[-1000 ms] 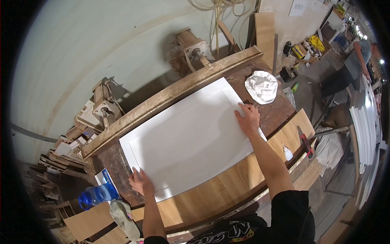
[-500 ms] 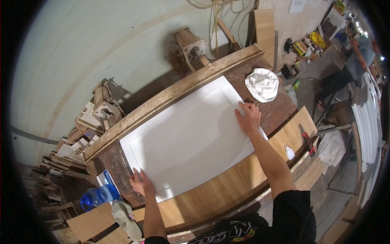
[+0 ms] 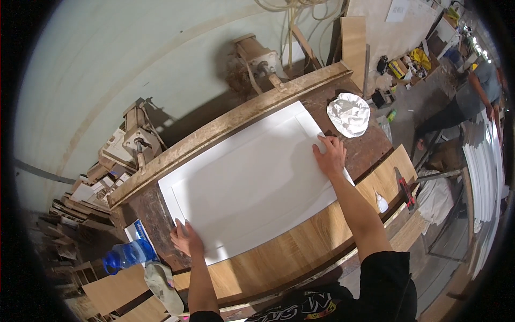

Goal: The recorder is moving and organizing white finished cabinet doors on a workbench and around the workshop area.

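Your left hand [image 3: 188,240] rests at the left end of the white panel [image 3: 249,180], thumb and fingers parted; your right hand [image 3: 331,154] is at the opposite end, its thumb likewise spread away from the fingers and lying over the white face. The panel sits flat between them on the reddish-brown counter [image 3: 370,145] – you have a raised border running around its paler, shadowed middle. Along the side nearest you lies a wood-grain board [image 3: 279,247], and beyond your right forearm a small white bottle [image 3: 382,203] stands near a red and black tool [image 3: 407,194] at the board's right end. Past your right hand sits a round, crumpled white bundle [image 3: 348,115]. Off to your left, a blue bottle [image 3: 129,255] lies on its side, near a pale grey cloth item [image 3: 162,288]. Along the far side runs a long, worn beam [image 3: 230,134] with two dusty cylinders [image 3: 257,56] behind it – and well apart, at your far right, another person [image 3: 477,91] stands by a stack of white strips [image 3: 483,166]
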The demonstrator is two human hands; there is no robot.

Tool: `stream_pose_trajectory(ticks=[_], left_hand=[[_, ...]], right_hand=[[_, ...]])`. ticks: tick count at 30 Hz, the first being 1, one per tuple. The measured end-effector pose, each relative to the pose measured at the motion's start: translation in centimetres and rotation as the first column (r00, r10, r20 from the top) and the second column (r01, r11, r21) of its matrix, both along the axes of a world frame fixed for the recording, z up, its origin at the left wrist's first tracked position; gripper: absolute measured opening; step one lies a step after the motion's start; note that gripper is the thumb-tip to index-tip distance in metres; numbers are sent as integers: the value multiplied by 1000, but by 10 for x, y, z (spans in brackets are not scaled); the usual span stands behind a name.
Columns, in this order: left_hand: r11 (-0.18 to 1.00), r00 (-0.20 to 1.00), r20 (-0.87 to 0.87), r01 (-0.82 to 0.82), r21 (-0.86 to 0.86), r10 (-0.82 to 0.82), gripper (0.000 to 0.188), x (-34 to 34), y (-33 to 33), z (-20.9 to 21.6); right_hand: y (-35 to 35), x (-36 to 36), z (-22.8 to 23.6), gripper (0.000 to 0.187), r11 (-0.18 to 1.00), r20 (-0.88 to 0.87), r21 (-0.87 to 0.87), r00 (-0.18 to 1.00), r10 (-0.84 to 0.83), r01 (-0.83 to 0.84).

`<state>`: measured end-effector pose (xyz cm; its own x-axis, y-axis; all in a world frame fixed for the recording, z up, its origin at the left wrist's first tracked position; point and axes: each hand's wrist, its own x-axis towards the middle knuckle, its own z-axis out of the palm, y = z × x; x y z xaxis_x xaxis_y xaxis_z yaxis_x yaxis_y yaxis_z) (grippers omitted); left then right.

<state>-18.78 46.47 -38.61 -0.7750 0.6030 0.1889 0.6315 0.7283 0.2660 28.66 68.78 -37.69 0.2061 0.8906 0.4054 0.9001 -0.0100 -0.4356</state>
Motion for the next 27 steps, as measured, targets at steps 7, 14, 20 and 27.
stream_pose_trajectory(ticks=[7,14,20,27], left_hand=[[999,998,-37,-45,4,45,43,-3,-6,10],[999,999,31,36,7,-36,44,1,6,5],[1000,994,112,-19,3,19,46,-8,-5,12],[999,994,103,-21,-34,24,47,-8,0,14]], right_hand=[[3,-10,-4,36,998,-1,-58,1000,-2,2],[-3,5,-3,34,994,74,-108,997,-28,35],[-2,-13,1,39,984,71,-173,997,-25,37],[1,-12,-4,39,988,107,-149,994,-30,46]])
